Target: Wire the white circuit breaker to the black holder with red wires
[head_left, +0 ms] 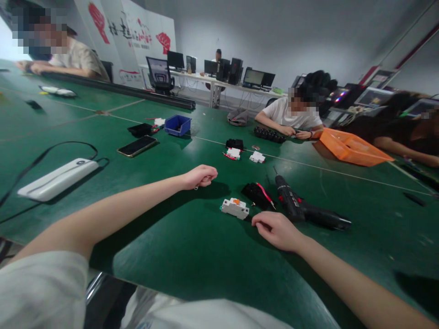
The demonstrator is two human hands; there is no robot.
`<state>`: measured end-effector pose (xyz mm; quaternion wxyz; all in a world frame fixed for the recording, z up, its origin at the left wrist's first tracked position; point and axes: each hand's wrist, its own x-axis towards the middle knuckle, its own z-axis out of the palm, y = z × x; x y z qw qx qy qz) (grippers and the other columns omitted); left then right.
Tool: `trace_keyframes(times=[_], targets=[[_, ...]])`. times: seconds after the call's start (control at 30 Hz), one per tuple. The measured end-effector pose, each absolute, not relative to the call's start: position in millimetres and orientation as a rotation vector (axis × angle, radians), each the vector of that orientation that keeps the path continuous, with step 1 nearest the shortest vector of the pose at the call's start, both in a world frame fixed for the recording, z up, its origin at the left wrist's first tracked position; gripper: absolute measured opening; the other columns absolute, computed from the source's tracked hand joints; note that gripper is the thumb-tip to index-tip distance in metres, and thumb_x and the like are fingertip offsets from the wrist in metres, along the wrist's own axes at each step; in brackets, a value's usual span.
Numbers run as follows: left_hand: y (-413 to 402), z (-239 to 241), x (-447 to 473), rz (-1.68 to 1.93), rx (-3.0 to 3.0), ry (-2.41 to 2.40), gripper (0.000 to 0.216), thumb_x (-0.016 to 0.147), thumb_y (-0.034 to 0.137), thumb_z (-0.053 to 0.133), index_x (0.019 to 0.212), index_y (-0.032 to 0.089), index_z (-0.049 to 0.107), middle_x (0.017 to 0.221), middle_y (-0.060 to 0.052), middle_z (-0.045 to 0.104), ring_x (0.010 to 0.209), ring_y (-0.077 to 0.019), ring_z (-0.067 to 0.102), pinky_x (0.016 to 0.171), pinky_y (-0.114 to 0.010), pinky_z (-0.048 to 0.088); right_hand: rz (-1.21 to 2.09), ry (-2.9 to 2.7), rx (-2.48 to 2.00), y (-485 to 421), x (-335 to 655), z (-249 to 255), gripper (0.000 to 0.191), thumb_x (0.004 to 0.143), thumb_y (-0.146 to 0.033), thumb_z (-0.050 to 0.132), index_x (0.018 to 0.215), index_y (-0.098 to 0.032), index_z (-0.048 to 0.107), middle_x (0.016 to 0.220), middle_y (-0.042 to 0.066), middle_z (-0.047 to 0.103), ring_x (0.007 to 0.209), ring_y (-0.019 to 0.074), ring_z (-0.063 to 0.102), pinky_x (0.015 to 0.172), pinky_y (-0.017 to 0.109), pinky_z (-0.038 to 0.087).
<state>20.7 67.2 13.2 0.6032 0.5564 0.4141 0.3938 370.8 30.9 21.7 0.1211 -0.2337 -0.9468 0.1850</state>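
Note:
My left hand (pixel 200 176) hovers over the green table (pixel 192 256), fingers curled shut around a small metal piece that pokes out below; I cannot name it. My right hand (pixel 276 230) rests on the table with fingers curled, fingertips just right of a white circuit breaker with an orange switch (pixel 235 207). A black part with a red wire (pixel 257 193) lies behind the breaker. A black cordless screwdriver (pixel 307 209) lies on its side just beyond my right hand.
A white power bank with a black cable (pixel 56 178), a phone (pixel 136 145), a blue bin (pixel 177 124), more white breakers (pixel 245 155) and an orange tray (pixel 353 147) sit farther off. Other people sit at the far side and at the left.

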Motion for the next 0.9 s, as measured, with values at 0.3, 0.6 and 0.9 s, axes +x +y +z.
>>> trace_keyframes(times=[0.3,0.6,0.9], targets=[[44.7,16.6,39.1,0.676,2.029,1.103,0.021,0.083,0.037,0.066,0.078,0.017,0.063,0.061,0.005,0.054,0.053,-0.0071,0.045,0.053,-0.021,0.031,0.524,-2.771,-0.692,30.1,368.9,23.0,0.019,0.092,-0.016,0.051,0.095,-0.021,0.069,0.087,0.005,0.074,0.076,0.0176,0.068,0.071,0.030,0.051],[33.0,10.6,43.3,0.609,2.709,1.174,0.034,0.100,0.041,0.048,0.075,0.021,0.061,0.060,0.002,0.057,0.053,-0.0114,0.048,0.053,-0.027,0.025,0.532,-2.760,-0.691,30.4,369.7,22.5,0.018,0.092,-0.015,0.052,0.095,-0.022,0.069,0.088,0.004,0.074,0.075,0.0171,0.067,0.070,0.029,0.050],[37.6,20.2,34.3,0.704,3.051,1.266,0.040,0.104,0.030,0.041,0.069,0.020,0.057,0.067,-0.006,0.062,0.071,-0.0174,0.051,0.068,-0.035,0.035,0.545,-2.762,-0.693,30.6,369.8,21.9,0.018,0.093,-0.016,0.052,0.096,-0.021,0.068,0.088,0.004,0.073,0.075,0.0172,0.067,0.070,0.029,0.050]])
